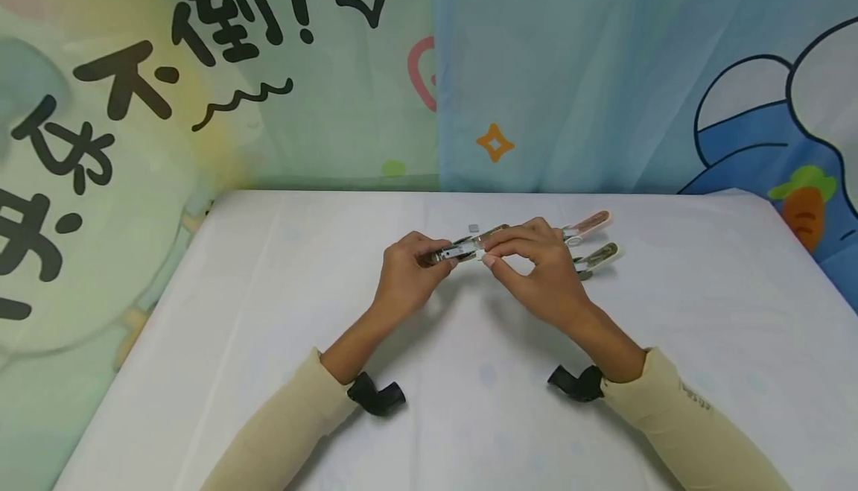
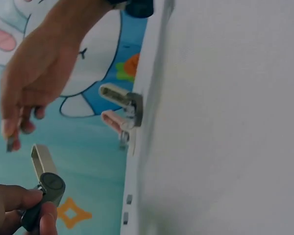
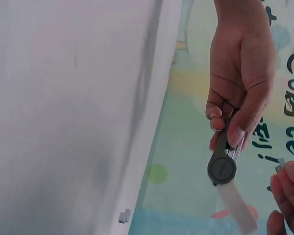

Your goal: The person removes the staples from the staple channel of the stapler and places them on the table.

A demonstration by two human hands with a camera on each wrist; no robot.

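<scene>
My left hand (image 1: 415, 267) grips a dark grey-green stapler (image 3: 221, 169) by its body. It is opened out, its cream cover (image 2: 41, 159) swung away from the round hinge and its metal channel (image 1: 459, 250) exposed. Thumb and fingers of my right hand (image 1: 543, 267) pinch a small silver strip of staples (image 3: 280, 166) close beside the stapler. Beyond the right hand lie a pink stapler (image 1: 591, 224) and a cream-and-green stapler (image 1: 599, 256), both partly hidden by that hand in the head view.
Small loose strips of staples (image 2: 129, 199) lie on the white-covered table (image 1: 268, 372) toward its far edge. Behind it hangs a printed cloth backdrop (image 1: 570, 66). Black wrist cameras (image 1: 378, 396) are worn at both sleeve cuffs.
</scene>
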